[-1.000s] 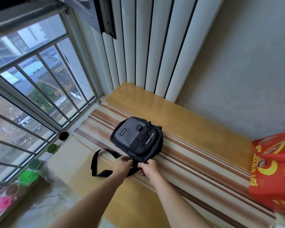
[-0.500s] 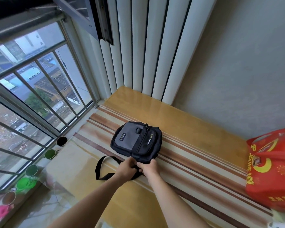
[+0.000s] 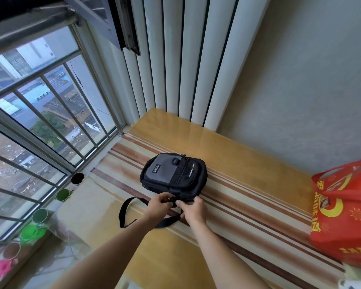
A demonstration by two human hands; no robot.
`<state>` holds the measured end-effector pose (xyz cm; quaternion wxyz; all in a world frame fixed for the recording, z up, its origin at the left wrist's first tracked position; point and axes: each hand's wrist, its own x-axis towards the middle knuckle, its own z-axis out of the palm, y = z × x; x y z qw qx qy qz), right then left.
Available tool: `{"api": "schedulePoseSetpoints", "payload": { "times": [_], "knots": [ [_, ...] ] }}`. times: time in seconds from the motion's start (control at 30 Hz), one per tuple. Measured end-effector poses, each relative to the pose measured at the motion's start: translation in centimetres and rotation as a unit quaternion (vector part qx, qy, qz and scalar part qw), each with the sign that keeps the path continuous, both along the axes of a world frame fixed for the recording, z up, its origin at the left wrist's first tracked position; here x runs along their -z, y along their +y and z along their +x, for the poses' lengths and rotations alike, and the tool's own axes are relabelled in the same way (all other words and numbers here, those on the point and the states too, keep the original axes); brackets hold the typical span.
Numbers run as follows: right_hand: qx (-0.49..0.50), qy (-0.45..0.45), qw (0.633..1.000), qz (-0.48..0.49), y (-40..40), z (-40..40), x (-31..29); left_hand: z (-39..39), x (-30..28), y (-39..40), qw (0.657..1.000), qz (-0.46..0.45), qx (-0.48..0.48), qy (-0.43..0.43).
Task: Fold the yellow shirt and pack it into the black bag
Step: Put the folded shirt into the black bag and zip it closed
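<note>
While the tabletop (image 3: 227, 163), with its striped cloth under a clear cover, carries only two bags, no yellow shirt is visible anywhere in the view; whether it is already inside cannot be told. A red bag (image 3: 342, 217) at the right edge bears large yellow printed characters, too cropped and blurred to read. The black bag (image 3: 173, 174) lies flat near the window side, zippers apparently closed, its grey front panel carrying a small label and a vertical line of lettering, both too small to read. Its strap (image 3: 129, 213) loops toward the viewer. Both hands meet at the bag's near edge: the left hand (image 3: 159, 205) and right hand (image 3: 191, 208) have fingers curled, pinching the bag there. Judged from this, folding is not in evidence, and packing is either finishing or not yet begun.
</note>
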<state>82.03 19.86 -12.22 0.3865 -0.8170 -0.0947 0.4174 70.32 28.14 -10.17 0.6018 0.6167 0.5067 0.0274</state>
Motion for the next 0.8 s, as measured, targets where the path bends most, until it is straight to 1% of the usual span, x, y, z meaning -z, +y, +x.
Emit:
{"api": "schedulePoseSetpoints", "payload": {
  "times": [0.1,0.17,0.37,0.5,0.57,0.6,0.63,0.7,0.73,0.8],
  "knots": [
    [0.004,-0.034,0.999,0.014,0.2,0.6,-0.1,0.1,-0.2,0.7,1.0,0.022,0.013,0.0],
    [-0.003,-0.063,0.998,0.014,0.4,0.9,-0.4,0.4,-0.6,0.7,1.0,0.018,0.014,-0.005],
    [0.007,-0.194,0.98,0.041,0.4,0.2,-0.9,1.9,-1.0,0.8,0.999,0.002,-0.005,-0.051],
    [0.026,-0.224,0.974,0.022,0.1,-0.1,-1.0,2.5,-0.7,0.3,0.998,-0.02,-0.027,-0.057],
    [0.026,-0.211,0.977,0.009,0.0,-0.2,-1.1,2.3,-0.2,-0.1,0.997,-0.035,-0.038,-0.056],
    [0.038,-0.188,0.981,0.002,0.0,-0.2,-1.0,2.1,0.2,-0.3,0.996,-0.043,-0.044,-0.06],
    [0.062,-0.154,0.986,-0.006,0.0,-0.2,-0.9,2.0,0.6,-0.6,0.995,-0.052,-0.05,-0.064],
    [0.132,-0.054,0.99,-0.019,0.1,-0.3,-0.9,2.0,1.0,-1.1,0.993,-0.066,-0.062,-0.077],
    [0.16,-0.011,0.987,-0.012,0.1,-0.2,-0.8,2.0,1.0,-1.3,0.992,-0.066,-0.067,-0.079],
    [0.186,0.041,0.982,0.015,-0.2,0.2,-0.5,2.0,0.9,-1.4,0.993,-0.061,-0.067,-0.076]
  ]
}}
